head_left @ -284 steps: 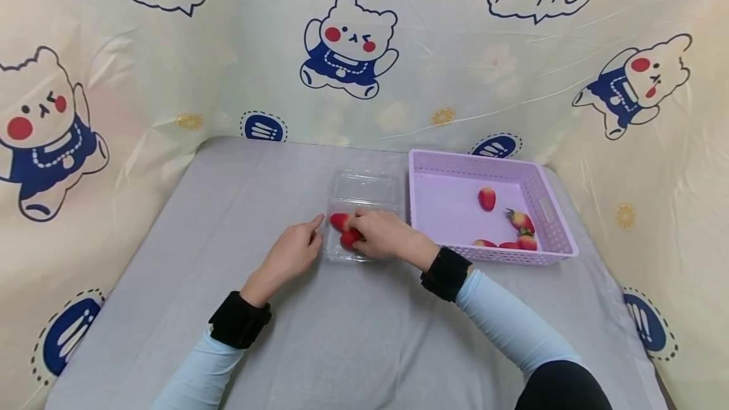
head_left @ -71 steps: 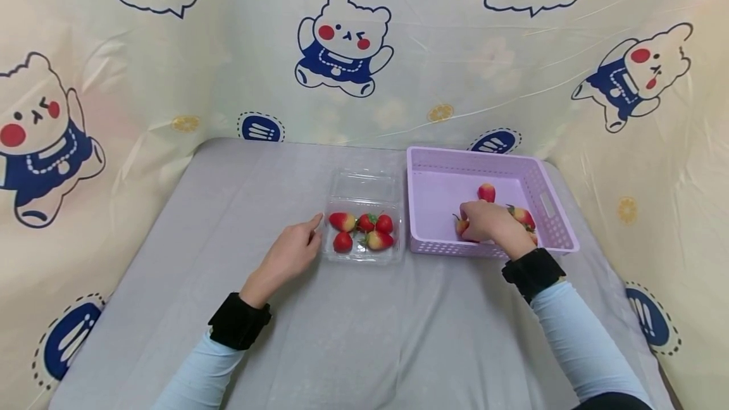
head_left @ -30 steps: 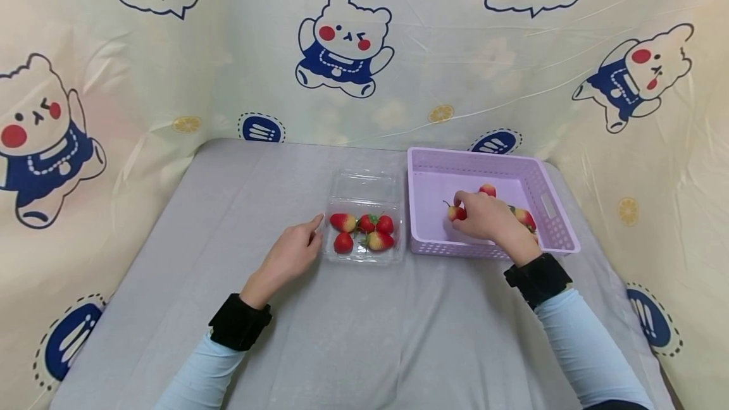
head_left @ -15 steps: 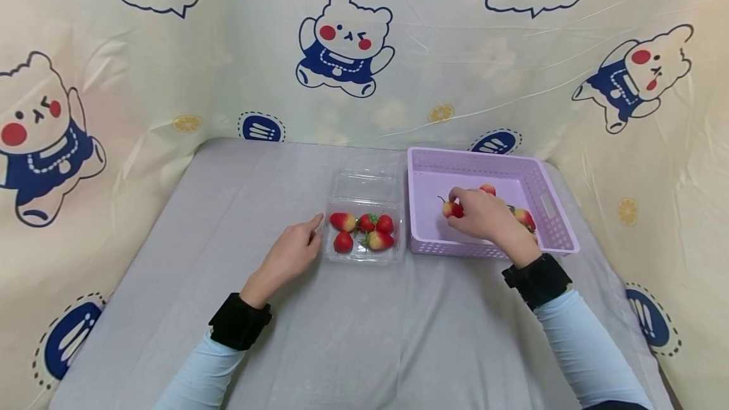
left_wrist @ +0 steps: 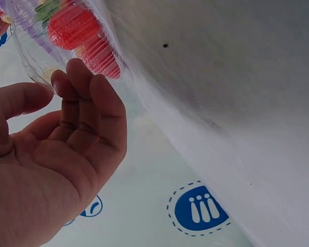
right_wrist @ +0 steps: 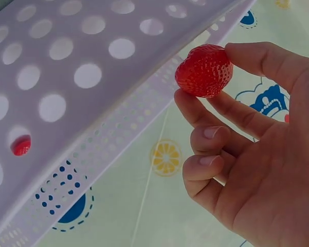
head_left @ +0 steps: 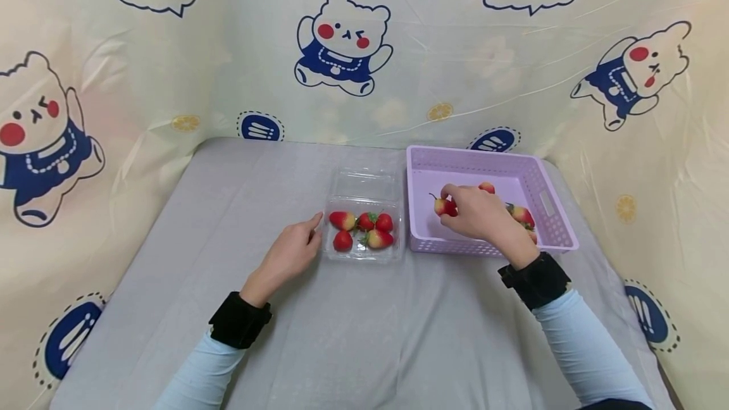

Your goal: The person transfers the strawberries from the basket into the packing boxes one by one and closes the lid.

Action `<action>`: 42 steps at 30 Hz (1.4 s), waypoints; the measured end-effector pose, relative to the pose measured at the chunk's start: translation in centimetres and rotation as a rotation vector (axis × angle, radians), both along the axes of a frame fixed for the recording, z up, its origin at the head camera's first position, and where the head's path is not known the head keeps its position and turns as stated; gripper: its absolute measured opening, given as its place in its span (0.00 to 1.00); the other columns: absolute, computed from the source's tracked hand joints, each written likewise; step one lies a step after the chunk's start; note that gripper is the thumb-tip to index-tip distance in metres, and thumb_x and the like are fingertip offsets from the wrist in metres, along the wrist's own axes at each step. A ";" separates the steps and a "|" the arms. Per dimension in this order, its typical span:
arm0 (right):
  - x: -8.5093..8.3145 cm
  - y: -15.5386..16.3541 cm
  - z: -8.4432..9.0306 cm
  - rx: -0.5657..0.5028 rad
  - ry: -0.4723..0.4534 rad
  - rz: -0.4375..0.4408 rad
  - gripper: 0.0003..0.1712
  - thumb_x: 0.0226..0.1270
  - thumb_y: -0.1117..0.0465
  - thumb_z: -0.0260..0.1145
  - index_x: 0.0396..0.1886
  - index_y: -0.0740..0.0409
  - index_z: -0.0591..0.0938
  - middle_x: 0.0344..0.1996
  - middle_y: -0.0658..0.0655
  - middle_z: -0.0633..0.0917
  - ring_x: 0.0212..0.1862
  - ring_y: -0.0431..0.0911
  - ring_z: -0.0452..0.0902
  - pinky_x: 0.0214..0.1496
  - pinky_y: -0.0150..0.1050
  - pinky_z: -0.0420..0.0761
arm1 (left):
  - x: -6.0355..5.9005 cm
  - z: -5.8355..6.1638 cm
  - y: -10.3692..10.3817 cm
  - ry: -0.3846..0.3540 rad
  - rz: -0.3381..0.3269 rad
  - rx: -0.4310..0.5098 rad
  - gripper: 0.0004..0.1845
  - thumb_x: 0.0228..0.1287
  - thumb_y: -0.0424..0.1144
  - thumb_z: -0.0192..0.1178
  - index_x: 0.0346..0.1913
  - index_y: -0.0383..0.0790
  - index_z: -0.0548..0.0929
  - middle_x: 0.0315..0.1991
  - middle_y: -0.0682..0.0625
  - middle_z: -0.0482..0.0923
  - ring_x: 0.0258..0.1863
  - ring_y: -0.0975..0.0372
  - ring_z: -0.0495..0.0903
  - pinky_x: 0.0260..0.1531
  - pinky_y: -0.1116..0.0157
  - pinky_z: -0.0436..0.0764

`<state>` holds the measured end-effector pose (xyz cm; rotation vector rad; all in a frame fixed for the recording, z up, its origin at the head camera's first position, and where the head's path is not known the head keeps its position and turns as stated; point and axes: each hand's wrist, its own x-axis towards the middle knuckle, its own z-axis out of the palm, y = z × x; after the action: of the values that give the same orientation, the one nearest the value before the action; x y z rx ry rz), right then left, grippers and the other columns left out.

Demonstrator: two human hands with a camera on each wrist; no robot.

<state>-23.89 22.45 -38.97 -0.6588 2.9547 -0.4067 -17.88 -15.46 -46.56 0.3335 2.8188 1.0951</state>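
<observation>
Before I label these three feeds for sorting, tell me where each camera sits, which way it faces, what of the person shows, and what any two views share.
Head: worn on the head, facing forward and down at the grey table; both forearms, left hand and right hand show.
Left wrist: at the left wrist, facing past the palm to the clear box; only the left hand shows.
Right wrist: at the right wrist, facing the lilac basket; only the right hand, pinching a strawberry, shows.
Shared: that strawberry also appears in the head view; so does the clear box.
</observation>
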 end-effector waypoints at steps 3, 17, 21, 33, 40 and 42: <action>0.0 -0.1 0.0 -0.017 -0.007 0.001 0.26 0.65 0.55 0.75 0.60 0.59 0.83 0.42 0.57 0.88 0.39 0.51 0.82 0.43 0.48 0.87 | 0.0 -0.1 0.0 0.003 0.001 -0.003 0.27 0.80 0.32 0.53 0.76 0.24 0.67 0.19 0.52 0.64 0.19 0.62 0.63 0.21 0.66 0.66; 0.8 -1.8 0.4 -0.087 -0.015 0.044 0.27 0.65 0.56 0.76 0.61 0.59 0.83 0.43 0.56 0.87 0.40 0.49 0.82 0.45 0.47 0.87 | 0.0 -0.1 0.0 -0.004 -0.002 0.000 0.28 0.80 0.32 0.53 0.76 0.24 0.67 0.19 0.52 0.64 0.19 0.62 0.63 0.21 0.66 0.66; 1.1 -2.2 0.7 -0.098 -0.022 0.052 0.27 0.65 0.55 0.76 0.62 0.58 0.83 0.45 0.55 0.87 0.41 0.48 0.83 0.46 0.46 0.87 | -0.1 -0.2 -0.1 -0.006 -0.004 -0.004 0.28 0.80 0.33 0.53 0.76 0.24 0.67 0.19 0.52 0.64 0.19 0.62 0.63 0.21 0.66 0.66; 1.2 -3.6 0.6 -0.110 -0.021 0.093 0.28 0.65 0.55 0.77 0.62 0.59 0.82 0.44 0.56 0.87 0.44 0.52 0.84 0.47 0.47 0.86 | 0.0 -0.4 0.0 -0.015 -0.008 -0.001 0.28 0.80 0.33 0.53 0.76 0.24 0.67 0.19 0.52 0.64 0.18 0.62 0.62 0.20 0.67 0.66; 1.4 -4.5 0.8 -0.110 -0.001 0.109 0.26 0.65 0.55 0.78 0.60 0.57 0.83 0.43 0.54 0.87 0.42 0.49 0.82 0.46 0.45 0.86 | 0.0 -0.2 0.1 -0.014 -0.001 -0.001 0.28 0.79 0.32 0.55 0.76 0.25 0.67 0.18 0.52 0.64 0.18 0.62 0.62 0.20 0.67 0.66; 1.4 -4.6 0.8 -0.115 -0.006 0.115 0.25 0.65 0.55 0.77 0.60 0.57 0.83 0.43 0.54 0.87 0.42 0.50 0.83 0.46 0.44 0.85 | -0.1 -0.1 0.1 -0.015 0.001 -0.004 0.28 0.79 0.32 0.55 0.76 0.25 0.67 0.18 0.52 0.64 0.18 0.62 0.62 0.20 0.67 0.66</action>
<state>-22.54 17.81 -38.18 -0.8339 2.8871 -0.5701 -17.93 -15.38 -46.70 0.3222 2.8078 1.0869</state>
